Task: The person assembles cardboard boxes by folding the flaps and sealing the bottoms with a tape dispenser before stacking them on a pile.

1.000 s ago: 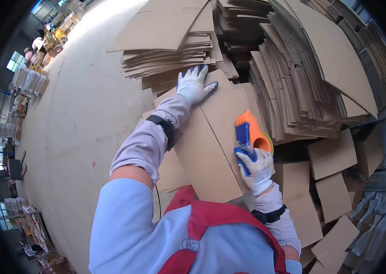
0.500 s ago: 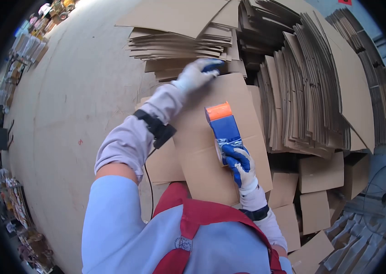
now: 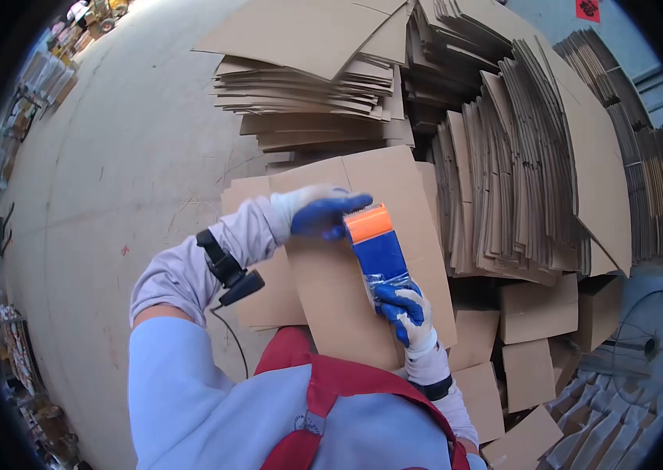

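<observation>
A blue tape gun (image 3: 379,258) with an orange front is gripped in my right hand (image 3: 410,313), its fingers wrapped round the handle end. My left hand (image 3: 320,210), in a white glove with blue fingers, reaches across to the orange front of the tape gun. Its fingers are stretched out and slightly blurred, with the fingertips right at the serrated edge. Below both hands lies a flat cardboard sheet (image 3: 324,286), creased along its fold lines.
A pile of flattened cardboard (image 3: 300,86) lies beyond the sheet. Upright folded cartons (image 3: 504,157) stand packed together to the right. Box flaps (image 3: 539,305) and plastic-wrapped goods (image 3: 602,411) are at the lower right. Concrete floor (image 3: 135,157) stretches along the left.
My left hand has come down from near the cardboard pile to the front of the tape gun. My right hand still holds the tape gun, in nearly the same place.
</observation>
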{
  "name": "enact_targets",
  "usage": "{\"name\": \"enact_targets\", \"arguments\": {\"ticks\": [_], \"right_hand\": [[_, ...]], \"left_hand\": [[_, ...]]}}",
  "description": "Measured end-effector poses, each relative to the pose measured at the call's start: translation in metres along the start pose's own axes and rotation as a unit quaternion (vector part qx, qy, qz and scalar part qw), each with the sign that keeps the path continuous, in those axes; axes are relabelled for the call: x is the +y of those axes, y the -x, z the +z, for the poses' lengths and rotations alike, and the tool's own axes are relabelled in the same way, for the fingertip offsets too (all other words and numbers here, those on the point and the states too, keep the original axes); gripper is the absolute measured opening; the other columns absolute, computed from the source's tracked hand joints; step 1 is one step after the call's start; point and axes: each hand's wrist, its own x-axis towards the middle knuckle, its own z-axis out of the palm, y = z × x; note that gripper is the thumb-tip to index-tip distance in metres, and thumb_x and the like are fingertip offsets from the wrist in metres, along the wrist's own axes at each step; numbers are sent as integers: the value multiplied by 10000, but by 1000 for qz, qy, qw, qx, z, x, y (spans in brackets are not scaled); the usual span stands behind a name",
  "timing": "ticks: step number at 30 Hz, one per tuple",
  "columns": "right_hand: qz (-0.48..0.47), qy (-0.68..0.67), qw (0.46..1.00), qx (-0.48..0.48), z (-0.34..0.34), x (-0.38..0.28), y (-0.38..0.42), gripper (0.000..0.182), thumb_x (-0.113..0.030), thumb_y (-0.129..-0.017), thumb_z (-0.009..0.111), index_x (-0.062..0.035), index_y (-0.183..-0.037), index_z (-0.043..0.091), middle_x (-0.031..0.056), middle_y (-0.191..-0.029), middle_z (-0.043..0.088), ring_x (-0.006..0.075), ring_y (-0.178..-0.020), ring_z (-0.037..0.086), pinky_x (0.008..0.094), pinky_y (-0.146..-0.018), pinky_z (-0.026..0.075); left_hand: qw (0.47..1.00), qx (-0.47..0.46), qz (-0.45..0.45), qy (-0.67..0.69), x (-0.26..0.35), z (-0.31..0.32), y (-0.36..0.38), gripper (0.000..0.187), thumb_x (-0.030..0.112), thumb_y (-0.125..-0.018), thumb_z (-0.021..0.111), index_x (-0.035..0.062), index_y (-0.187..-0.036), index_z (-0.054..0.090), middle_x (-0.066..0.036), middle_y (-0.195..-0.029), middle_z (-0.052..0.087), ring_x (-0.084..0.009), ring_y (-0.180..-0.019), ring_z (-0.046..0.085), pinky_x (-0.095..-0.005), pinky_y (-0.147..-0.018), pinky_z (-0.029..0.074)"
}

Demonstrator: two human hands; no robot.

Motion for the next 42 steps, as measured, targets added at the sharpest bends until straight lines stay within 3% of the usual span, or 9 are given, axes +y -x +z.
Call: {"name": "enact_targets", "arguments": {"ticks": [3,7,9,18,24,27,29,36,42], "right_hand": [[-5,18,1000,-11,-1,-1,-7,266,-128,-881,601,11,-1101,658,125,-1031,629,202,-862,639,311,-770,504],[52,23,998,23,6,-30,-32,296,-134,-905,587,20,-1153,638,125,-1071,613,190,-847,628,298,-759,501],[107,0,993,42,7,-37,-34,331,-153,-926,571,29,-1199,613,124,-1097,600,174,-841,616,289,-758,497],[118,52,990,51,7,-37,-41,345,-194,-920,574,2,-1199,624,134,-1164,624,220,-1036,596,306,-895,465],[70,5,996,60,2,-16,-39,357,-222,-925,570,-3,-1201,629,124,-1200,617,221,-1118,567,320,-960,433],[84,-3,996,27,-1,-16,-34,376,-236,-935,548,12,-1210,616,126,-1206,619,187,-1108,564,307,-961,425],[25,-4,998,57,3,-23,-31,369,-225,-914,575,19,-1187,621,137,-1185,627,193,-1066,587,308,-940,435],[88,-113,990,-10,-46,-35,176,334,-77,-812,582,-9,-1135,634,168,-1051,588,250,-830,661,328,-683,519],[185,125,971,79,-43,26,389,344,-151,-742,671,-89,-1080,685,200,-1120,628,404,-1024,588,453,-913,460]], "left_hand": [[986,-2,29,163,-14,2,-1,368,349,-961,553,29,-851,696,13,-716,586,-98,-600,559,-282,-562,475],[761,307,164,-548,33,-61,-31,263,296,-866,646,47,-908,716,-117,-809,691,-284,-772,663,-376,-747,516],[739,348,-35,-575,69,-91,-43,314,367,-848,633,96,-980,721,-164,-990,689,-330,-946,652,-408,-815,514],[795,146,-183,-560,-25,-155,-108,349,393,-841,626,115,-1028,723,-159,-1047,687,-341,-1011,641,-410,-880,506],[567,112,-286,-765,-5,-176,-108,364,399,-834,624,99,-1014,724,-166,-1054,685,-345,-1023,639,-407,-896,502],[726,282,-4,-627,51,-92,-94,519,485,-908,527,56,-1182,632,-212,-1109,655,-391,-1071,603,-423,-932,476],[759,263,-62,-592,38,-28,-98,712,598,-909,458,68,-1385,450,-210,-1302,556,-353,-1242,499,-414,-1049,387],[649,346,-79,-673,14,8,-103,733,665,-903,389,131,-1402,441,-175,-1274,588,-331,-1194,547,-407,-1009,412],[597,403,-63,-691,4,6,-108,688,635,-913,413,151,-1400,443,-156,-1309,567,-328,-1211,530,-425,-1037,381]]}}
